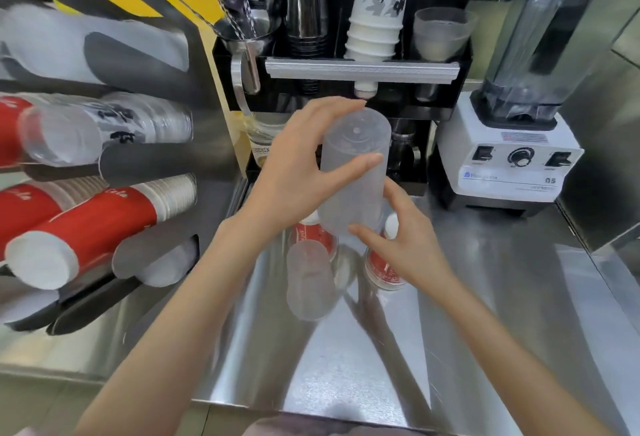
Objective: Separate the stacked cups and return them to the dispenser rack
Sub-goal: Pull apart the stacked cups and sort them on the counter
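A frosted translucent plastic cup (pixel 353 172) stands upside down, base up, over the steel counter. My left hand (pixel 304 165) wraps its upper part, thumb across the front. My right hand (pixel 405 245) touches its lower rim with fingertips and thumb. Behind and below it stand red paper cups (pixel 313 233), one more red cup (pixel 382 271) under my right hand; whether the frosted cup is stacked on them I cannot tell. The dispenser rack (pixel 104 158) at the left holds slanted rows of clear, red and white cups.
A white blender (pixel 512 158) stands at the right on the steel counter (pixel 502 297). A black organiser (pixel 346 64) at the back holds cup stacks and a metal jug of utensils. The counter mirrors the cups.
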